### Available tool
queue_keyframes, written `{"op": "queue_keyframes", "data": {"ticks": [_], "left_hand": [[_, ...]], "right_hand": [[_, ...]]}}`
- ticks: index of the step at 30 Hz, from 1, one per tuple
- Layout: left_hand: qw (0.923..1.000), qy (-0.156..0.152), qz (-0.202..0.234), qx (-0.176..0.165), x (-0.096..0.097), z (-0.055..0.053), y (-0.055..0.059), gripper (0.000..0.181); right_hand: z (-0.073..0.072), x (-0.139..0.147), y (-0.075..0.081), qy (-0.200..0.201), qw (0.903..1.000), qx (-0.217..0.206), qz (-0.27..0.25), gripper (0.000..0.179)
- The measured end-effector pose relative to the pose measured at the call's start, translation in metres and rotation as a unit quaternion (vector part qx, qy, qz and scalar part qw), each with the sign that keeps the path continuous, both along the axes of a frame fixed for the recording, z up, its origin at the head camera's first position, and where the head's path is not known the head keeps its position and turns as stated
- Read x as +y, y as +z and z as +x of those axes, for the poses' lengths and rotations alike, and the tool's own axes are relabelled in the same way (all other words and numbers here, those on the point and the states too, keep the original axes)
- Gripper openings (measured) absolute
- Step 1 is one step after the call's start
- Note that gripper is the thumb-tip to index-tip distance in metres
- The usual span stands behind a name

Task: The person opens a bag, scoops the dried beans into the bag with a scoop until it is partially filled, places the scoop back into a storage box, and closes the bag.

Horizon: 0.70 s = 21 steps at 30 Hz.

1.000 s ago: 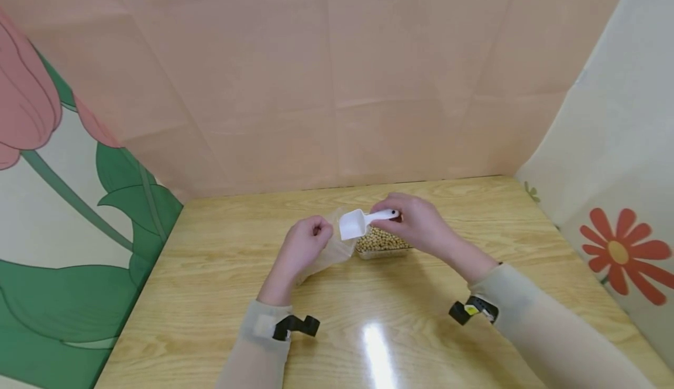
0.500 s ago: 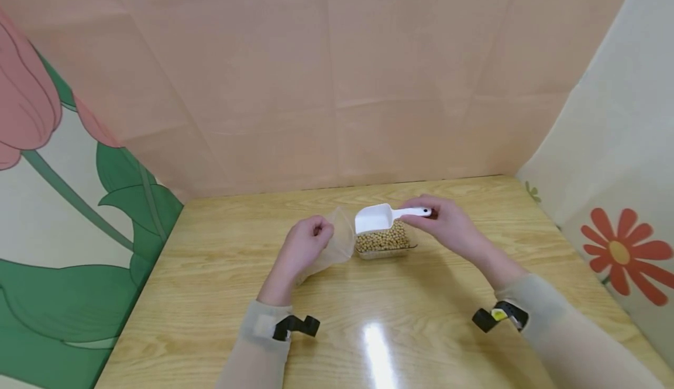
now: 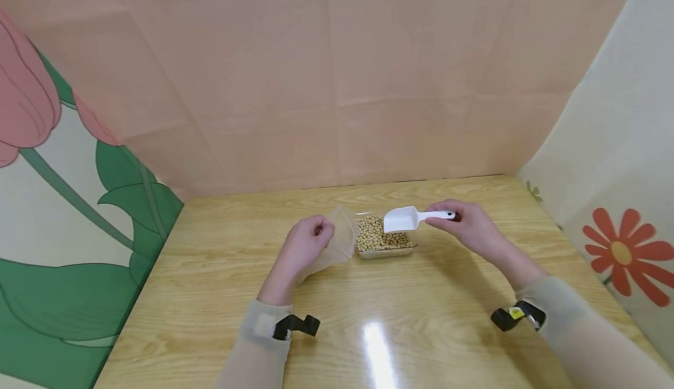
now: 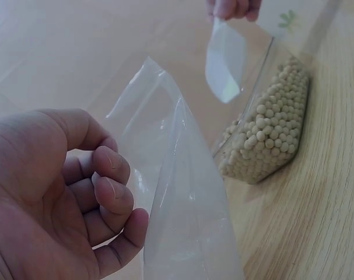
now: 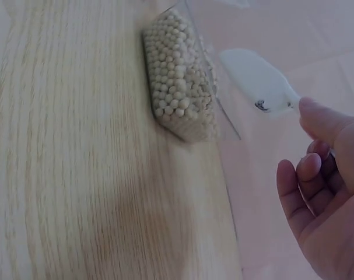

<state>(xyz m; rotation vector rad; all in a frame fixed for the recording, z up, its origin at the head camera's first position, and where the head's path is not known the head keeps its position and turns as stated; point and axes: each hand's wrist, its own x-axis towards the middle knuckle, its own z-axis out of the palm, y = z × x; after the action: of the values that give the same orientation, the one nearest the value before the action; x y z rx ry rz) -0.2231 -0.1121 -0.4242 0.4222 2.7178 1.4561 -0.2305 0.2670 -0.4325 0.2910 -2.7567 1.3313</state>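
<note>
My left hand (image 3: 305, 245) pinches the edge of a clear plastic bag (image 4: 188, 204), its fingers curled, and the bag's mouth stands spread toward the right. In my right hand (image 3: 471, 225) is a white scoop (image 3: 401, 219), gripped by its handle between thumb and fingers. The scoop's bowl points left, level over the right part of a clear rectangular container (image 3: 387, 254), and shows plain white inside. Pale yellow soybeans (image 3: 371, 234) fill much of that container, which sits on the table just right of the bag. The bag's lower part is hidden behind my left hand and forearm.
A light wood table (image 3: 210, 295) carries everything, with a bright glare spot near its front. A pink sheet (image 3: 337, 85) rises behind its back edge, and flower-printed panels (image 3: 621, 254) stand at both sides.
My right hand has drawn the scoop rightward from the bag's mouth to above the soybean container, levelling its bowl. The left hand and the bag have stayed nearly in place.
</note>
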Motion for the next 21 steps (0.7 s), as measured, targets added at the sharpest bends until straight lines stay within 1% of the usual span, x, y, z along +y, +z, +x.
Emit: {"op": "queue_keyframes", "data": {"ticks": [7, 12, 17, 21], "left_hand": [[1.0, 0.002, -0.001, -0.007, -0.001, 0.0, 0.001, 0.026], [0.9999, 0.004, 0.004, -0.013, -0.001, 0.0, 0.001, 0.027], [0.9999, -0.001, 0.006, -0.01, -0.001, 0.0, 0.001, 0.027], [0.9999, -0.004, 0.008, -0.013, 0.0, 0.0, 0.0, 0.027]], "right_hand": [[-0.001, 0.0, 0.001, 0.038, 0.9986, 0.007, 0.037, 0.028], [-0.005, -0.001, 0.0, 0.051, 0.9969, 0.01, 0.059, 0.026], [-0.007, -0.005, -0.004, 0.058, 0.9967, 0.004, 0.056, 0.025], [-0.008, -0.01, -0.011, 0.059, 0.9971, 0.004, 0.049, 0.024]]}}
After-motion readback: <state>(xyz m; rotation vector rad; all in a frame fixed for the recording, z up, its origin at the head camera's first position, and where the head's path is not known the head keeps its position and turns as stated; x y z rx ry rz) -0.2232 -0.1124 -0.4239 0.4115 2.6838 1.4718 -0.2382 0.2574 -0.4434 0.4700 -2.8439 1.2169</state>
